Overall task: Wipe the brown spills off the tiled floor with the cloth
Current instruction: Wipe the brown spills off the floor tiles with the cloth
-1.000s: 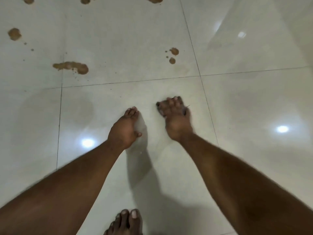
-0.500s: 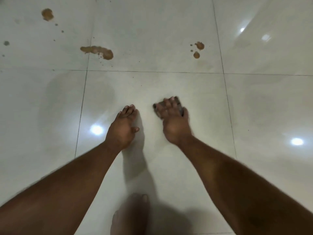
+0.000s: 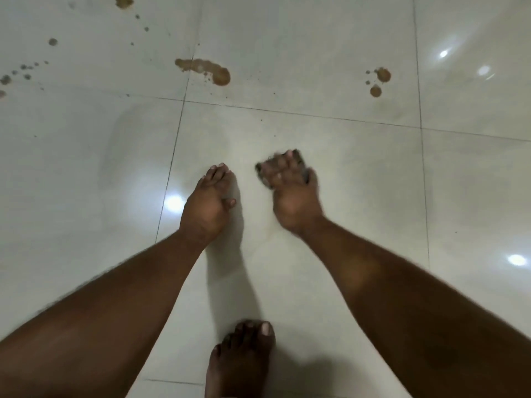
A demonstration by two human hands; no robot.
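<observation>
Right hand grips dark cloth; brown spills lie beyond.

A dark cloth, mostly hidden and blurred, seems bunched under the right hand, whose fingers curl over it on the glossy pale floor. Ahead lie brown spills: a long smear, two round blobs to its right, and scattered drops far left.
</observation>
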